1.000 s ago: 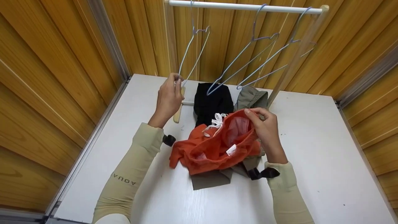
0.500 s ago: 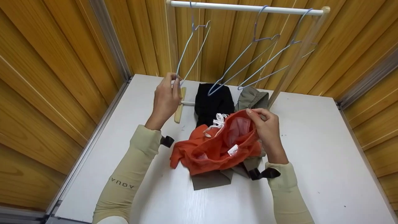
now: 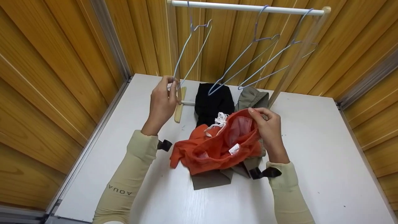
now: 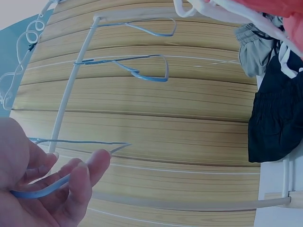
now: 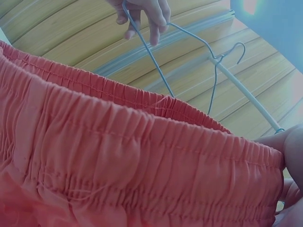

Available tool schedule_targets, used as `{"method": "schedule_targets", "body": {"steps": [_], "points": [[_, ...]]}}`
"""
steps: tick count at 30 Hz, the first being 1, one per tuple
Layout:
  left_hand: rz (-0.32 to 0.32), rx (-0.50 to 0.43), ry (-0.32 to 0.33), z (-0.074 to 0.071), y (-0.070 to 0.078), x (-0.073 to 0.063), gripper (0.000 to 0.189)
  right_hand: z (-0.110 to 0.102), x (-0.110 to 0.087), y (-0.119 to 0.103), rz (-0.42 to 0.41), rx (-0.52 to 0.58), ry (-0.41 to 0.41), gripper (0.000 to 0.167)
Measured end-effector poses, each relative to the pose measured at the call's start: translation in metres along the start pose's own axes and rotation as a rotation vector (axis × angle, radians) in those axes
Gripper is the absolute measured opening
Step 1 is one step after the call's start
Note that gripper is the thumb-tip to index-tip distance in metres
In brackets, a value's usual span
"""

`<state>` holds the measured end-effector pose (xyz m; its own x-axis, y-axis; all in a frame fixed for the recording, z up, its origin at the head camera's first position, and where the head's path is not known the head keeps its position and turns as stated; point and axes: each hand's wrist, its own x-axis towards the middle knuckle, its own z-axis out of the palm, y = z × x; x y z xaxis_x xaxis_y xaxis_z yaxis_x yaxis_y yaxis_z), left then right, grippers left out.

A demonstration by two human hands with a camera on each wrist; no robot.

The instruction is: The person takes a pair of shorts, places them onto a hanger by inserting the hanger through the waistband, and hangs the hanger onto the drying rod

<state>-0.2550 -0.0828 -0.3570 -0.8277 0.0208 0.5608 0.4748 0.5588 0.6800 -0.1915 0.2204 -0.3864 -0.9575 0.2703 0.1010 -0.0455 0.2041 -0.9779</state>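
My left hand (image 3: pixel 161 101) pinches the lower end of a blue wire hanger (image 3: pixel 177 61) that hangs by its hook at the left of the rack. In the left wrist view the wire runs between thumb and fingers. Orange-red shorts (image 3: pixel 202 151) with a white drawstring (image 3: pixel 220 119) are held by the waistband in my right hand (image 3: pixel 271 129), thumb on top. Their waist gapes open, and a white label (image 3: pixel 234 149) shows inside. In the right wrist view the gathered elastic waistband (image 5: pixel 142 137) fills the foreground, the hanger behind it.
A white rail (image 3: pixel 236 7) on wooden posts carries two more hangers (image 3: pixel 233 63) to the right. Black shorts (image 3: pixel 214 101) and a grey-green garment (image 3: pixel 252 98) lie on the white table (image 3: pixel 317 155), partly under the orange ones. Wood-panelled walls (image 3: pixel 46 77) enclose the table.
My left hand has shifted left and slightly down, drawing the hanger's lower end with it. The right hand and the orange shorts have barely moved.
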Motion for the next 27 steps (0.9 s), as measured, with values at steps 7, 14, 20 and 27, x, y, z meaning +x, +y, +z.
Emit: {"method": "schedule_targets", "body": {"steps": [7, 14, 20, 27], "points": [[0.030, 0.019, 0.017, -0.006, 0.000, -0.007, 0.022, -0.002, 0.001, -0.001, 0.019, 0.005, -0.002, 0.035], [0.057, 0.019, 0.029, -0.012, 0.001, -0.015, 0.021, -0.002, 0.004, -0.001, -0.018, 0.032, 0.021, 0.033], [0.078, 0.002, 0.024, -0.016, 0.003, -0.022, 0.020, -0.005, 0.006, -0.001, -0.019, 0.040, 0.016, 0.033], [0.086, -0.033, 0.016, -0.021, 0.007, -0.030, 0.020, -0.007, 0.007, -0.001, -0.010, 0.023, 0.019, 0.034]]}}
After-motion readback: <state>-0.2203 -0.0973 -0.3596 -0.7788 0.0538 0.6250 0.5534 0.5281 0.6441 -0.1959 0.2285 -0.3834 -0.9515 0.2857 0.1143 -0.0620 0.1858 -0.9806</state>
